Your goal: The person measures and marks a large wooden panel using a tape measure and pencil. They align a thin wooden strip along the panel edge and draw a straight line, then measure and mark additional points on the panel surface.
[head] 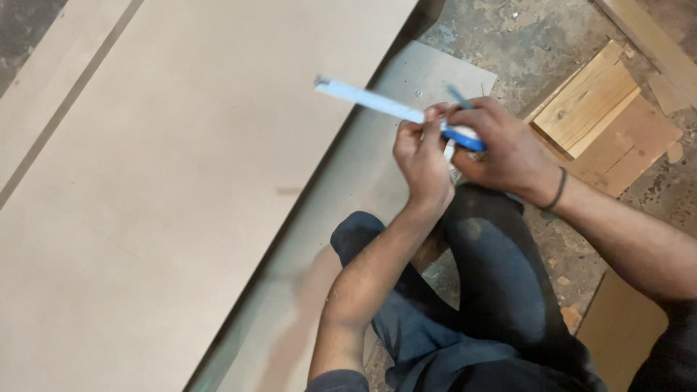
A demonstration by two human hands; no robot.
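Note:
My right hand is closed around a blue and white tape measure case, and a thin blue pencil sticks up between its fingers. My left hand pinches the pale blue tape blade where it leaves the case. The blade reaches out to the upper left, and its hooked end hangs above a big tan board. Both hands hover over my knees in dark blue trousers.
The tan board lies on a thinner grey sheet on a dusty concrete floor. Light wooden offcuts and a reddish board piece lie at the upper right. A brown sheet corner shows at the lower right.

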